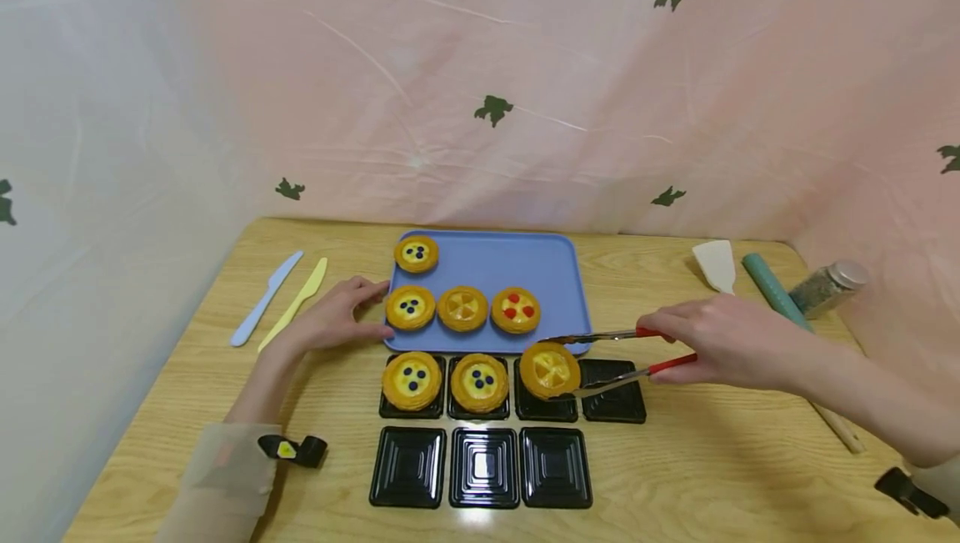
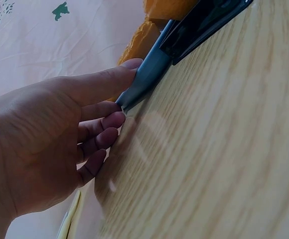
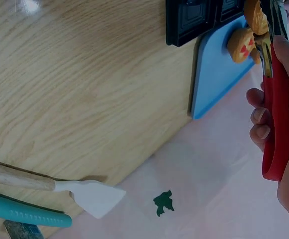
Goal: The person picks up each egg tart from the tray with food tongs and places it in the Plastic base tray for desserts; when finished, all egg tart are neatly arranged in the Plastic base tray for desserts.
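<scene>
My right hand [image 1: 723,343] grips red-handled tongs [image 1: 671,364], whose arms lie either side of a tart [image 1: 550,369] with orange-yellow wedge topping. That tart is over a small black square tray [image 1: 555,411]; whether it touches is unclear. My left hand [image 1: 333,318] rests its thumb and fingertips against the left edge of the blue tray [image 1: 555,276]. On this tray lie blueberry-topped tarts [image 1: 410,308], a wedge-topped tart [image 1: 462,309] and a red-topped tart [image 1: 516,310]. Two more blueberry-topped tarts [image 1: 480,383] sit on black trays in front.
Another black tray [image 1: 618,393] stands right of the held tart, with a nearer row of black trays [image 1: 483,468]. Blue and yellow knives [image 1: 266,301] lie left. At right are a white spatula [image 1: 716,266], a teal stick-like thing [image 1: 776,289] and a seasoning jar [image 1: 828,286].
</scene>
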A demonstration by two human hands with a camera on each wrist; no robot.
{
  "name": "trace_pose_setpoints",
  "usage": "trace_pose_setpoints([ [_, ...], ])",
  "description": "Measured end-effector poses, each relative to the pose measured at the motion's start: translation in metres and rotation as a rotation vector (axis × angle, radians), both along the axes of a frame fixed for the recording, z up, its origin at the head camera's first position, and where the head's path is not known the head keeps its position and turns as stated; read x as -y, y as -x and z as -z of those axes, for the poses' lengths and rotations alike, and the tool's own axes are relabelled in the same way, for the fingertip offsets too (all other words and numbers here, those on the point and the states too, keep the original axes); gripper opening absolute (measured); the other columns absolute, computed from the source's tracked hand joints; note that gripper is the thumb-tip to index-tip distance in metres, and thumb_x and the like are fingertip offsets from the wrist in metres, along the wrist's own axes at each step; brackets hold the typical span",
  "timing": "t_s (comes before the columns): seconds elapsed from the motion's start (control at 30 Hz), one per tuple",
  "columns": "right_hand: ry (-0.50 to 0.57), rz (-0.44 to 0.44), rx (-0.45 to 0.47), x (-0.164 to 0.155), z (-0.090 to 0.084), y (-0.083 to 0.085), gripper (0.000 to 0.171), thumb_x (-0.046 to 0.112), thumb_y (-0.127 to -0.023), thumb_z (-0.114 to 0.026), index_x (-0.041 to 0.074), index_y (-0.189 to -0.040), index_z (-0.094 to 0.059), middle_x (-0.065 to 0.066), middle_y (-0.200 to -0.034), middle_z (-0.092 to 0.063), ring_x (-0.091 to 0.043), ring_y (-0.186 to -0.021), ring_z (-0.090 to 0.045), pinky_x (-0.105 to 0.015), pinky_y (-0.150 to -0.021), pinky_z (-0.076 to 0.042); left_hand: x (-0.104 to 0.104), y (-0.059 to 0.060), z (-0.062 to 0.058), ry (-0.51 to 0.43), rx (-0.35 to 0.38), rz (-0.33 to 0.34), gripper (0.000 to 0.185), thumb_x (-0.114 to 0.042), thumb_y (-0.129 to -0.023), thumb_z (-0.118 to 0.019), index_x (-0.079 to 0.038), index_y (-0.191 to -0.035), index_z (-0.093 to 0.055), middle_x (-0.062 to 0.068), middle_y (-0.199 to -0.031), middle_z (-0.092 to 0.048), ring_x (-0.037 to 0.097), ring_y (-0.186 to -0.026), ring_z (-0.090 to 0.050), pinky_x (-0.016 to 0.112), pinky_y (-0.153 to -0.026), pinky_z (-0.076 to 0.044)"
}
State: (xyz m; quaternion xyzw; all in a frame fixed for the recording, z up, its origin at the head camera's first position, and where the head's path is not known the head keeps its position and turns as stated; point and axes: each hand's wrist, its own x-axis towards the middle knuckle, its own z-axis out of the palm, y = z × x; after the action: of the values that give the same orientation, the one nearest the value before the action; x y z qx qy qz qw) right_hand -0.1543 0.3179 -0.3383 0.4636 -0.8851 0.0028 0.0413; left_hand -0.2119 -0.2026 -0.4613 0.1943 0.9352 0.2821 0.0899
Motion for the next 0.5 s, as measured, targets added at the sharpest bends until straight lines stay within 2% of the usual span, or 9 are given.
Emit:
trace_pose_setpoints([
  [0.27,-0.023,0.017,0.018,0.0,0.006,-0.002,0.045,0.052,-0.086,-0.08,0.019,-0.116,-0.072,0.011,-0.095,-0.076,0.0,-0.07,-0.065,-0.02,-0.057,-0.051,-0.001,0.0,0.001,-0.004,0.001,0.001,0.088,-0.045,-0.085,-0.082,-0.003,-0.154,-0.046,0.017,-0.13,-0.059,0.034,-0.123,-0.054,0.056,-0.109,-0.044],
  [0.5,-0.001,-0.022,-0.013,-0.001,0.014,-0.002,0.044,0.047,-0.084,-0.083,0.018,-0.114,-0.072,0.009,-0.099,-0.078,0.0,-0.07,-0.066,-0.02,-0.056,-0.05,0.001,0.0,0.001,-0.003,0.005,0.001,0.088,-0.045,-0.086,-0.082,-0.004,-0.155,-0.045,0.016,-0.13,-0.059,0.034,-0.123,-0.054,0.056,-0.108,-0.044],
])
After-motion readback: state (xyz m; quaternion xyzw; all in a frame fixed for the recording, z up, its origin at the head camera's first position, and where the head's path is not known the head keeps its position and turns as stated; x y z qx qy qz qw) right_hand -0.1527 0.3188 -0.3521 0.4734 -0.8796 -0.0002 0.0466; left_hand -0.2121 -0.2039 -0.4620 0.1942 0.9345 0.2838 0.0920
